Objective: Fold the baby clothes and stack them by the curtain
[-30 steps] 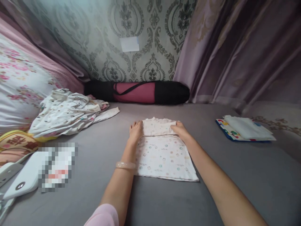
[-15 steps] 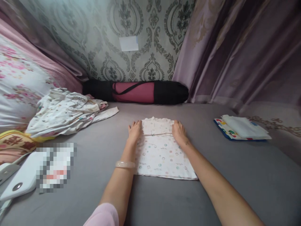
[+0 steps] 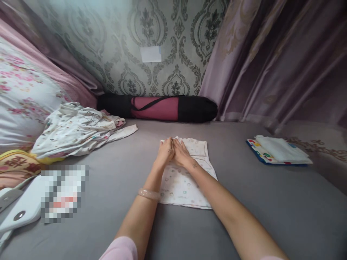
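Printed white top [image 3: 180, 187]: It lay front and centre on the grey sheet [image 3: 108, 195], flat, its hem toward the near side and its ruffled edge toward the far side.
Left hand [image 3: 166, 151]: It had come in from the left edge onto the far left part of the top, fingers bunched; whether they pinched cloth could not be told.
Right hand [image 3: 181, 152]: It had left the top's right edge and lay against the left hand, fingers stretched over the cloth; any pinch underneath was hidden.
Right edge: With that shift it was bare of fingers at the far end, while the right forearm [image 3: 217, 196] covered the near corner.
Cross fold [image 3: 202, 157]: It showed right of the hands only, a flap lying on the far part; the rest was covered.
Meaning: The work seemed to have passed from holding both sides to pressing or gathering the middle-left.
Heaped clothes [image 3: 70, 126]: They lay far left, well apart.
Folded white cloth [image 3: 283, 148]: It lay to the right, also well apart.
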`<action>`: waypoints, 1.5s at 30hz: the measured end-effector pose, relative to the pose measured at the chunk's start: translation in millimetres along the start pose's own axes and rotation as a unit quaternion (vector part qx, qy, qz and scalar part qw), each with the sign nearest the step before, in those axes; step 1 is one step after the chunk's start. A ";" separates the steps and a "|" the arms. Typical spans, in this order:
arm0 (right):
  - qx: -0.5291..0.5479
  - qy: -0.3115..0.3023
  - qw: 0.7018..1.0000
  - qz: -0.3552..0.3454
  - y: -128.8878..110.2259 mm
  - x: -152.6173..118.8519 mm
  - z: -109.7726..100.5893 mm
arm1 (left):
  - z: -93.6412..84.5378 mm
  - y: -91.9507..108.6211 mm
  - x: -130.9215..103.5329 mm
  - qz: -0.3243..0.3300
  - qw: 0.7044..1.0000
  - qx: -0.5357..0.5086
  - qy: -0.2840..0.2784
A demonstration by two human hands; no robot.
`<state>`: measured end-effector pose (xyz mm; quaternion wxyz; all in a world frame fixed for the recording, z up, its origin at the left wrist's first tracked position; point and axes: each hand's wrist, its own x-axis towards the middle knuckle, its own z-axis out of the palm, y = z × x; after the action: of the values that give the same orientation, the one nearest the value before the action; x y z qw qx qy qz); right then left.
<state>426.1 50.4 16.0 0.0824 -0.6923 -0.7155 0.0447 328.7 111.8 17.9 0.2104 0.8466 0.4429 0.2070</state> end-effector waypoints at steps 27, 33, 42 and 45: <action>-0.014 -0.004 0.975 0.221 47.7 -36.5 2.0 | 11.6 -21.9 -11.9 -0.008 0.986 0.144 -0.084; -0.007 -0.007 0.970 0.243 65.6 -47.4 -4.7 | 4.3 -33.5 -14.1 -0.016 0.986 0.142 -0.087; 0.031 -0.032 0.978 0.203 83.3 -52.2 -18.7 | -10.4 -58.5 -16.8 0.028 0.987 0.116 -0.106; 0.020 -0.024 0.990 0.135 81.3 -46.8 -22.7 | -18.5 -69.1 -27.0 0.066 0.988 0.108 -0.089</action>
<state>511.4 5.6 21.1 0.0723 -0.7792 -0.6165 0.0865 258.9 128.3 -8.6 0.1425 0.9067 0.3854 0.0952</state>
